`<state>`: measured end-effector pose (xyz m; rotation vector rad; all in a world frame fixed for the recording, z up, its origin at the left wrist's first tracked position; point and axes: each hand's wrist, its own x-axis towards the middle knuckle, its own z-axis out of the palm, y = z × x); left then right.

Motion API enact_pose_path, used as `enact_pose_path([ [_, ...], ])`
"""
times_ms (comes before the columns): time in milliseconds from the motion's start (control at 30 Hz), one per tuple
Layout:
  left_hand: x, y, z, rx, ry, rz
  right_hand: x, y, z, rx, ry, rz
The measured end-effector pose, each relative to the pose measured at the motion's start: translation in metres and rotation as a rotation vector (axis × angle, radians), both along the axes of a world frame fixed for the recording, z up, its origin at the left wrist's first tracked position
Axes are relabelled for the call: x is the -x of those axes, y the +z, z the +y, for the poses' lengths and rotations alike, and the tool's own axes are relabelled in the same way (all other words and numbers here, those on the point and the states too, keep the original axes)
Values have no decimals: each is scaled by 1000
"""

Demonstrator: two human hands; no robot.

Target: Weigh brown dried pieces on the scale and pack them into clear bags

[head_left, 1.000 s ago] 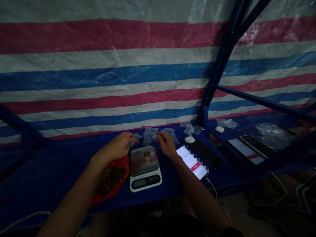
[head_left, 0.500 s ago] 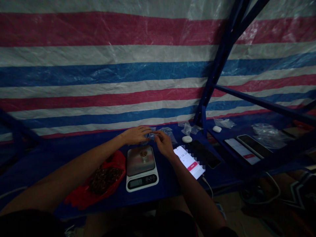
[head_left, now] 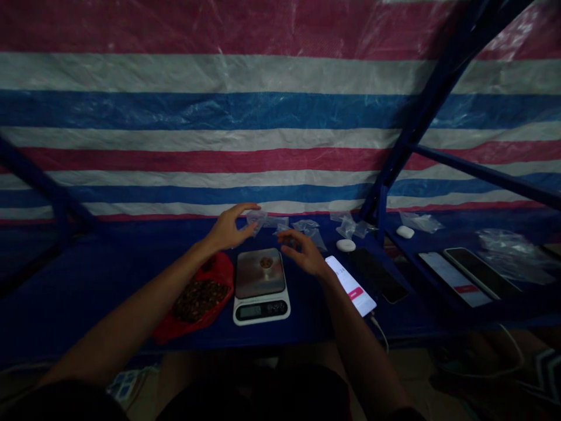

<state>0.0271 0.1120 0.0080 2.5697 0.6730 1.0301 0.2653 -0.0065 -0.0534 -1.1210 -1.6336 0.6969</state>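
Note:
My left hand is above the far side of the scale, thumb and fingers apart. A small clear plastic bag is right at its fingertips; whether they touch it I cannot tell. To the right, my right hand has loosely bent fingers, the thumb standing off, and nothing visible in it. Between my forearms sits a white digital kitchen scale with a metal plate. On that plate stands a small cup with brown contents. Left of the scale, a red plastic bag lies open, holding many small dark brown pieces.
More clear bags lie along the back of the blue table. On the right are a lit phone with a cable, a dark phone and a white oval case. Beyond a blue metal post lie two more phones.
My hands, close together over the clear plastic before, have moved apart, and the left fingers have spread. The view has shifted; scale, cup and red bag stay in place on the table.

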Motion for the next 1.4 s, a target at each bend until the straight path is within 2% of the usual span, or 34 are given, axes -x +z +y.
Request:
enact_pose_path([
  [67, 18, 5, -19, 96, 5, -114, -1, 3, -5, 41, 109, -70],
  [133, 34, 8, -37, 125, -8, -117, 2, 3, -8, 99, 167, -143],
  [233, 48, 7, -61, 104, 3, 54, 10, -2, -10, 153, 164, -239],
  [367, 46, -7, -76, 111, 24, 279, 17, -8, -8, 146, 153, -296],
  [567, 30, -31, -74, 70, 12, 383, 16, -6, -7, 112, 124, -224],
  [833, 24, -47, -72, 121, -24, 305, 21, 0, -7, 2, 143, -250],
  [1167, 24, -50, -74, 153, -31, 222, 23, 1, -9, 28, 164, -215],
  [1400, 26, -49, -72, 117, 33, 225, 26, 25, -1, -80, 209, -309],
])
